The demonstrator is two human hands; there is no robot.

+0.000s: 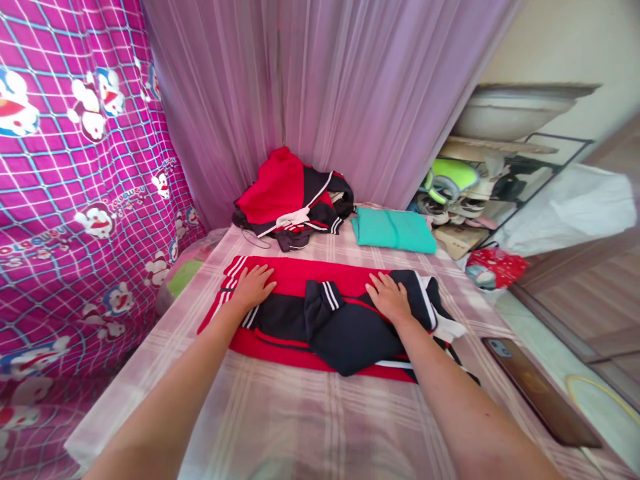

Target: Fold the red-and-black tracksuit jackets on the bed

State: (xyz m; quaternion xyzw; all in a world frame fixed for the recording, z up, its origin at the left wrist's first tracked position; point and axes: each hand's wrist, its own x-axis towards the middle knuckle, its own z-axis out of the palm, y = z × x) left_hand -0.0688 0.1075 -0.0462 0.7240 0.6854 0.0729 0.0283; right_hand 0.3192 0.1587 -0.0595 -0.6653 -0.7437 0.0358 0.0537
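A red and navy jacket (360, 333) with white stripes lies partly folded across the plaid cloth, its sleeves laid over its body. My left hand (253, 288) rests flat on its left end, beside the striped cuff, fingers spread. On the right, my right hand (389, 297) lies flat on the red and navy fabric near the collar end, fingers apart. Neither hand grips the fabric. White and dark cloth sticks out past the jacket's right end.
Behind the jacket sit a crumpled heap of red and navy clothes (287, 190) and a folded turquoise cloth (395, 230). A phone (540, 393) lies at the right edge of the plaid-covered surface (280, 413). A rack of shoes (470, 200) stands beyond; curtains (330, 87) hang behind.
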